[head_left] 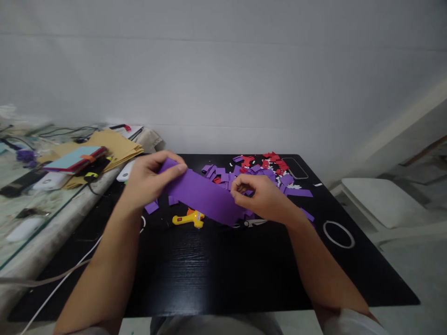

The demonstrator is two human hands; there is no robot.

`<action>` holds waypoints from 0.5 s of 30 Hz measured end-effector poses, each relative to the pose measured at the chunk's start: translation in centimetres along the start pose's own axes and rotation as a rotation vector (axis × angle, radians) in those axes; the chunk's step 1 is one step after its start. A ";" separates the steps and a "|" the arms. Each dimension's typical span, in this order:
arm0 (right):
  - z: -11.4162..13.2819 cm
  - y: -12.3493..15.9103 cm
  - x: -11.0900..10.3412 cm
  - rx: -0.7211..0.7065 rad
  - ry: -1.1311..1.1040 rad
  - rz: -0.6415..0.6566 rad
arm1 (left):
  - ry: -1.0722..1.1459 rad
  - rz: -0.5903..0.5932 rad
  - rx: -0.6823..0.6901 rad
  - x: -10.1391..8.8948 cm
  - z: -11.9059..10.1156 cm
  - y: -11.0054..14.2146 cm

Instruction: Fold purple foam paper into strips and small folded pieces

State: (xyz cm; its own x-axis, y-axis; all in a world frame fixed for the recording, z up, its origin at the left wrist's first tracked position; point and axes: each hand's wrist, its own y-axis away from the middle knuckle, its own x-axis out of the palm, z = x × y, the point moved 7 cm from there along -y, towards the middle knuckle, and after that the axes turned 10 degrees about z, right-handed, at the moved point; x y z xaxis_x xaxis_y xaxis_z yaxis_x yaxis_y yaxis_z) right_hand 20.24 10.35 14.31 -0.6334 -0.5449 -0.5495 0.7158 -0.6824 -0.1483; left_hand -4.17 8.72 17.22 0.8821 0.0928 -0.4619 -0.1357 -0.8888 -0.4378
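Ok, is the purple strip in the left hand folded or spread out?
Spread out, gently bent: the purple strip shows one broad face, no crease visible. The left hand partly covers one end.

L hand (146,179) & R hand (260,197) are over tbl (216,279); paper strip (206,197) slants btwn, one end in L hand. Tool (186,218) lies on tbl, R of L hand, body side. Scissors (251,223) just in front of R hand; scraps (268,173) behind it. Ring (334,222) R of R hand; chair (377,200) farther R, off tbl. Side desk (57,218) L of L hand, w/ envelopes (120,144) on it, notebooks (70,159) partly over them.
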 end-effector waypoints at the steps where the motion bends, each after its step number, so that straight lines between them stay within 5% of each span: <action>1: -0.2 0.1 -0.4 0.008 0.009 0.010 | 0.024 -0.083 -0.001 -1.4 0.4 0.1; 3: -0.6 0.5 -1.2 0.028 0.035 0.025 | 0.053 -0.177 -0.011 -3.1 1.1 0.2; 6: -1.7 0.9 -2.3 0.102 0.099 0.079 | 0.053 -0.128 -0.018 -3.1 1.3 0.1; 11: -2.4 1.2 -3.7 0.206 0.312 -0.002 | 0.010 0.093 -0.039 0.1 0.3 0.0; 15: -0.2 1.1 -3.2 0.059 0.277 -0.196 | 0.021 0.263 -0.013 3.4 -0.9 0.1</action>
State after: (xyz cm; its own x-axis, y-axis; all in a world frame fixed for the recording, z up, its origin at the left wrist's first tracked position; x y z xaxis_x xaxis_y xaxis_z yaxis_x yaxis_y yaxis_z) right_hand 23.10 11.48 15.80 -0.6474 -0.2534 -0.7188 0.5652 -0.7923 -0.2298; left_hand -0.76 8.53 16.28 0.8265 -0.1515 -0.5422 -0.3559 -0.8868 -0.2948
